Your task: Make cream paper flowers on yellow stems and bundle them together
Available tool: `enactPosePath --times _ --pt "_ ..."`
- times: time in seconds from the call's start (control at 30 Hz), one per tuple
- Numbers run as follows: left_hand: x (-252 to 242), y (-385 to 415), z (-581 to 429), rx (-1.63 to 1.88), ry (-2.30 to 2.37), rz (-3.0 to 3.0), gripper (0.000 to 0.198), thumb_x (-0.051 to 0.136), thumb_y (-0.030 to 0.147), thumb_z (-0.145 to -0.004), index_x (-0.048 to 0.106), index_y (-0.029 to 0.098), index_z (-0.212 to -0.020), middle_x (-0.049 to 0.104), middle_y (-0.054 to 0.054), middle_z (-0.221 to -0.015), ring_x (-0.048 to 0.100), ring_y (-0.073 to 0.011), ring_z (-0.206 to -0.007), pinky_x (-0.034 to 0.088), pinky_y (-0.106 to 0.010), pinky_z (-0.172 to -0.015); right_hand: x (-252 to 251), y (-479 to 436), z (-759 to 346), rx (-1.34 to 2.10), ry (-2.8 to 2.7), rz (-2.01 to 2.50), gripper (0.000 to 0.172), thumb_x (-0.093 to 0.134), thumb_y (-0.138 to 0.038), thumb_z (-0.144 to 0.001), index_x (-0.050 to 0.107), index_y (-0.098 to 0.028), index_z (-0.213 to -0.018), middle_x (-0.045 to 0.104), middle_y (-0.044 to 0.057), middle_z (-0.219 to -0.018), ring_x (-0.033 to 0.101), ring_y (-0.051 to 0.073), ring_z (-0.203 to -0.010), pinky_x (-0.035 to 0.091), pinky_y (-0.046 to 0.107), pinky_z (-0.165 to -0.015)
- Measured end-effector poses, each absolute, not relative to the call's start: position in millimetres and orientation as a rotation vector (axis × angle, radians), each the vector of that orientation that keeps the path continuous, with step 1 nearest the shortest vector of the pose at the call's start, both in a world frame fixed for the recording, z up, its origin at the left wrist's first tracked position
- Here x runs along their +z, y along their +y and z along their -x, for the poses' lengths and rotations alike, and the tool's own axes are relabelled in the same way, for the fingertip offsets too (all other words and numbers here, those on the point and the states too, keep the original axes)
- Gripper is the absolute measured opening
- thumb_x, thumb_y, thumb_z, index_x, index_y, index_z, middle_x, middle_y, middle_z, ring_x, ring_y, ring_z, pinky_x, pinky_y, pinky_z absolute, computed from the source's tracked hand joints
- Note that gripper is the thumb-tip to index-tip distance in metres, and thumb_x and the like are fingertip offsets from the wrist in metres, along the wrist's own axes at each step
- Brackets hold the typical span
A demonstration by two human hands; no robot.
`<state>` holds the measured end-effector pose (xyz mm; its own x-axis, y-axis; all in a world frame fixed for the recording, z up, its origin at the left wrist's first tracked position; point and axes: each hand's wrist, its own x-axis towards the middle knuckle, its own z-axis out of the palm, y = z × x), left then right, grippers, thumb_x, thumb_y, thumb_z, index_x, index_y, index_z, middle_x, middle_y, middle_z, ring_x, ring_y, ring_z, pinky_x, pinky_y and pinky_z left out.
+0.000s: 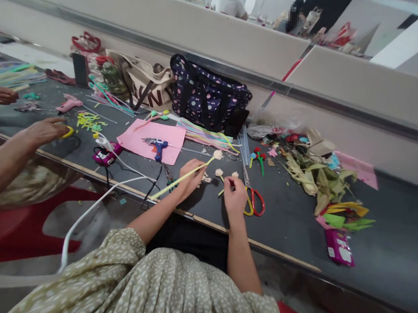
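Note:
My left hand (192,178) is closed round a long pale yellow stem, which looks like a pipe cleaner (168,188), with a small cream flower (218,154) at its upper end. Beside it, the fingertips of my right hand (235,195) are pinched together by a small cream piece (235,174); what they grip is mostly hidden. Another cream flower (219,172) is just left of those fingers, with a short yellow-green stem below. Red-and-yellow-handled scissors (258,202) lie right of my right hand. Pliers (168,173) rest left of my left hand.
A blue glue gun (160,149) lies on pink paper (131,133). White and black cords run over the table's front edge. Dry husks (301,176) and a purple box (340,247) are at right. A patterned bag (206,93) stands behind. Another person's hands (46,131) work at left.

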<state>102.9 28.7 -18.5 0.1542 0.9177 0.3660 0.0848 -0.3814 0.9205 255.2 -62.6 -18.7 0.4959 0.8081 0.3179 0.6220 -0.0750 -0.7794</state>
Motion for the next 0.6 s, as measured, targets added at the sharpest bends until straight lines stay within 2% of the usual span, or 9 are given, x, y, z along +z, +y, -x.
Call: enactPosePath --times 0.13,0.23,0.3,0.4,0.5,0.6 --pt "-13 28 -99 1.303 0.943 -2.051 0.015 0.058 0.029 -0.084 0.071 0.023 -0.088 0.065 -0.008 -0.082 0.056 -0.0204 -0.082 0.040 -0.032 -0.080 3 -44 -231 0.803 -0.961 1.453 0.034 0.056 -0.048 -0.082 0.064 -0.017 -0.093 0.068 0.005 -0.080 0.062 0.017 -0.069 0.045 0.026 -0.058" --pt "-12 27 -99 1.292 0.908 -2.231 0.018 0.054 0.026 -0.087 0.069 0.021 -0.093 0.065 -0.009 -0.084 0.056 -0.0203 -0.084 0.042 -0.033 -0.079 2 -31 -219 0.947 -0.811 1.290 0.032 0.067 -0.045 -0.073 0.062 -0.017 -0.088 0.066 0.001 -0.073 0.060 0.013 -0.062 0.044 0.024 -0.054" --pt "-11 26 -100 1.301 0.882 -2.228 0.018 0.052 0.026 -0.088 0.069 0.020 -0.091 0.065 -0.008 -0.084 0.057 -0.0191 -0.084 0.044 -0.032 -0.079 -1 -26 -217 0.940 -0.769 1.251 0.030 0.071 -0.042 -0.069 0.061 -0.017 -0.082 0.063 -0.002 -0.068 0.058 0.012 -0.058 0.044 0.023 -0.053" --pt "-6 25 -100 1.279 0.838 -2.024 0.016 0.055 0.026 -0.087 0.069 0.019 -0.091 0.067 -0.006 -0.086 0.060 -0.0166 -0.083 0.047 -0.030 -0.076 -3 -25 -219 0.852 -0.820 1.319 0.026 0.068 -0.041 -0.071 0.061 -0.017 -0.079 0.060 -0.002 -0.064 0.055 0.012 -0.054 0.042 0.023 -0.050" --pt "4 27 -100 1.228 0.827 -1.759 0.016 0.063 0.030 -0.081 0.070 0.018 -0.090 0.066 -0.006 -0.088 0.061 -0.0155 -0.080 0.047 -0.026 -0.067 5 -31 -225 0.641 -1.079 1.452 0.019 0.061 -0.037 -0.078 0.064 -0.018 -0.079 0.062 0.000 -0.069 0.055 0.012 -0.059 0.044 0.025 -0.056" --pt "15 30 -101 1.150 0.780 -1.593 0.019 0.072 0.033 -0.073 0.072 0.016 -0.081 0.066 -0.005 -0.081 0.060 -0.0148 -0.075 0.046 -0.025 -0.067 20 -39 -229 0.365 -1.383 1.611 0.016 0.055 -0.030 -0.084 0.067 -0.020 -0.084 0.066 0.002 -0.079 0.057 0.014 -0.067 0.043 0.026 -0.065"
